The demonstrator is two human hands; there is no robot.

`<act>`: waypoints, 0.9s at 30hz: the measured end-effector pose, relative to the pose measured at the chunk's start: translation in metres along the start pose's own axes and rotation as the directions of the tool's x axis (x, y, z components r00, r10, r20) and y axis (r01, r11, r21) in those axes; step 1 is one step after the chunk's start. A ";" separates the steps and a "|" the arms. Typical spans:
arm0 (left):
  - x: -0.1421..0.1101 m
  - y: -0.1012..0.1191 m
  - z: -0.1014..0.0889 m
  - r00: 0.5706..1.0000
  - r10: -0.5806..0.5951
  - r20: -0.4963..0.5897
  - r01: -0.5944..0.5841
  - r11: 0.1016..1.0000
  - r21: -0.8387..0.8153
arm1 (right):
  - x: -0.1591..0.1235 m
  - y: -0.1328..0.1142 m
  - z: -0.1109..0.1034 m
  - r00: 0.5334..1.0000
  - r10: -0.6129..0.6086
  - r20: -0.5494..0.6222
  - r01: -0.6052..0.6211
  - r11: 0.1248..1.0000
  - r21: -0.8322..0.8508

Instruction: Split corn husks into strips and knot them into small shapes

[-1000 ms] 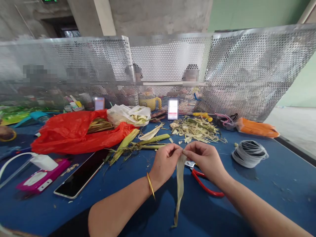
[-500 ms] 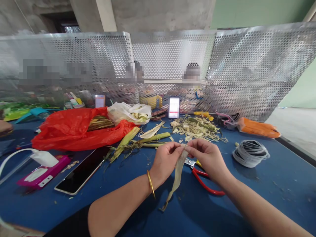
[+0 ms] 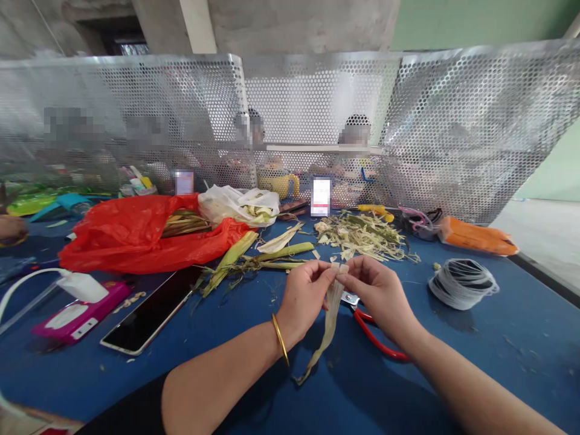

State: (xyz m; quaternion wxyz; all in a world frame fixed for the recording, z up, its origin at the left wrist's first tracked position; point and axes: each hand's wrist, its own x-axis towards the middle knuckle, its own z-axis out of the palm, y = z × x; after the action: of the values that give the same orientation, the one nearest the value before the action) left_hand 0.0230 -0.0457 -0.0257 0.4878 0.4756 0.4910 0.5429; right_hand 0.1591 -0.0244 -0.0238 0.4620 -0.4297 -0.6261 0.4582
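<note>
Both hands meet over the blue table [image 3: 498, 362], pinching the top end of a long pale dried leaf strip [image 3: 327, 329]. My left hand [image 3: 306, 296], with a gold bangle on its wrist, grips the strip's left edge. My right hand [image 3: 378, 290] grips its right edge, fingers closed. The strip hangs down and its tip curls on the table. Red-handled scissors [image 3: 376, 341] lie just under my right hand.
A red plastic bag [image 3: 131, 238] with leaves, green stalks [image 3: 254, 257], a heap of leaf trimmings [image 3: 362, 235], a coil of white cord [image 3: 462, 283], a phone [image 3: 149, 314] and a pink power bank [image 3: 75, 314] lie around. A perforated metal screen [image 3: 453, 121] stands behind; other people sit beyond it.
The strip's lower end has lifted and curled toward the left, and both hands have risen slightly away from me. The pinch at the top stays the same.
</note>
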 end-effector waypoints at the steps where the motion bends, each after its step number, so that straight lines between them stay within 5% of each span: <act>1: 0.000 0.000 0.000 1.000 -0.006 0.002 0.006 1.000 -0.002 | 0.000 -0.001 0.000 1.000 0.018 -0.003 -0.018 1.000 0.013; 10: 0.002 -0.006 0.001 1.000 0.003 0.028 -0.003 1.000 -0.005 | 0.000 0.003 -0.001 1.000 -0.011 -0.021 0.010 0.999 -0.047; 17: 0.004 -0.008 0.002 1.000 -0.023 -0.003 0.023 0.999 -0.044 | -0.008 -0.002 -0.001 0.957 -0.288 0.027 0.267 0.842 -0.470; 23: 0.005 -0.008 0.000 1.000 0.008 -0.026 -0.008 1.000 -0.004 | -0.005 0.002 0.004 1.000 0.002 0.027 0.003 0.983 -0.183; 27: 0.005 -0.011 0.001 0.999 -0.028 0.016 0.028 0.999 -0.028 | -0.002 0.007 0.004 1.000 0.014 -0.007 -0.015 0.997 -0.072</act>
State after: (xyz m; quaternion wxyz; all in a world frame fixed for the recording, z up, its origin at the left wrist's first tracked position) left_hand 0.0244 -0.0405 -0.0365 0.5060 0.4660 0.4860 0.5392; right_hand 0.1561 -0.0261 -0.0319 0.4449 -0.4521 -0.6376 0.4372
